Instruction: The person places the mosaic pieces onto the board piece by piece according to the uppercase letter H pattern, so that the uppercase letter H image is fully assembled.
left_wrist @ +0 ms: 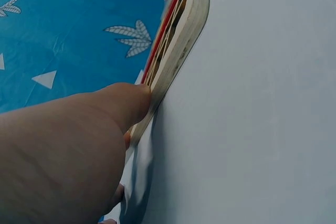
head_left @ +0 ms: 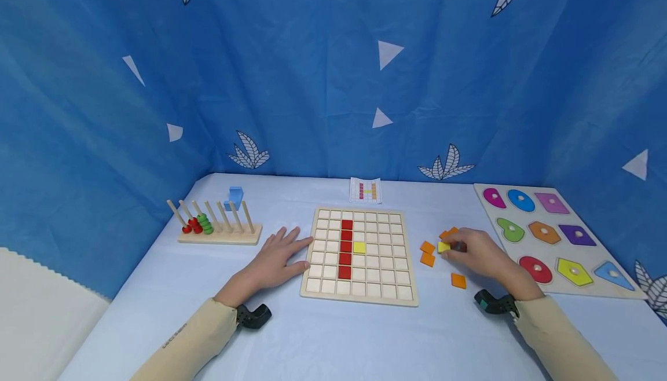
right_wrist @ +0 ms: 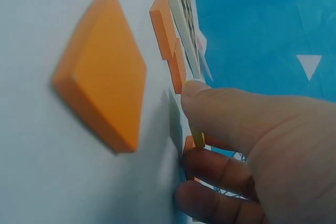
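Observation:
A square wooden grid board lies in the middle of the table. One of its columns carries several red tiles, and a yellow tile sits just right of them. My left hand lies with fingers spread, its fingertips and thumb at the board's left edge. To the right of the board, my right hand pinches another yellow tile between thumb and fingers. Around it are loose orange tiles, one of them close in the right wrist view, an orange tile.
Behind the board a small printed pattern card leans up. At left stands a peg rack with red and green beads, a blue block behind it. A shape puzzle board lies at right, beyond my right hand.

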The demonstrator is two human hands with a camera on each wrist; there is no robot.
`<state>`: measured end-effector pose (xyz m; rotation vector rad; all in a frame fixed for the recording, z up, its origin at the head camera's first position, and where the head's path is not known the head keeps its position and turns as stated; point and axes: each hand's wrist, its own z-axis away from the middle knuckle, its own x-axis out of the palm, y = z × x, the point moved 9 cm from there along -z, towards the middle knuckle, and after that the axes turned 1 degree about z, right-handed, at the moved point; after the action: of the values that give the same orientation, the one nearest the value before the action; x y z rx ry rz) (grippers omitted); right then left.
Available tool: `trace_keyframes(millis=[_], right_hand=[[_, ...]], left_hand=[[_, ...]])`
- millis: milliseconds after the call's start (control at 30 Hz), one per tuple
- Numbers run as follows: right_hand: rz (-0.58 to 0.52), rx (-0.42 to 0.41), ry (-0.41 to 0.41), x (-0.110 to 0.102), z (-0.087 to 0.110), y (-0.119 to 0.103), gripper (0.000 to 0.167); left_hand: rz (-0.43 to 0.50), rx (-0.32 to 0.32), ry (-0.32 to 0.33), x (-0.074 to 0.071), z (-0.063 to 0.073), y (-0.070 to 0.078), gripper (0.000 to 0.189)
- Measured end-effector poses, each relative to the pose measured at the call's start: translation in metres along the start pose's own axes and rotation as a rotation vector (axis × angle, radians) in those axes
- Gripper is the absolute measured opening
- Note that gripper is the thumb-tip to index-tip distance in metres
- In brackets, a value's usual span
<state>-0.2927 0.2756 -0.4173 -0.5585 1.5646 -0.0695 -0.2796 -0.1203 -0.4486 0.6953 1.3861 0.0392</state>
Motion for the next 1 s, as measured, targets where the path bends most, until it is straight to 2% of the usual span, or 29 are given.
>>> trace_keyframes(millis=[367,667,1000], right_hand=[[-0.007,-0.051,-0.002,-0.007,-0.016,-0.022,0.025],[-0.037,-0.094,-0.055,0.008,-0.036,-0.051,0.026],[-0.049,-0.225,-0.091,0.021,-0.049,-0.095,0.027]], left_hand=[[0.009,-0.014,-0.004,-0.002,0.0,0.001,0.059],[0.003,-0.013,-0.007,0.0,-0.001,0.001,0.059],[0.004,-0.008,0.003,-0.001,0.001,0.002,0.059]])
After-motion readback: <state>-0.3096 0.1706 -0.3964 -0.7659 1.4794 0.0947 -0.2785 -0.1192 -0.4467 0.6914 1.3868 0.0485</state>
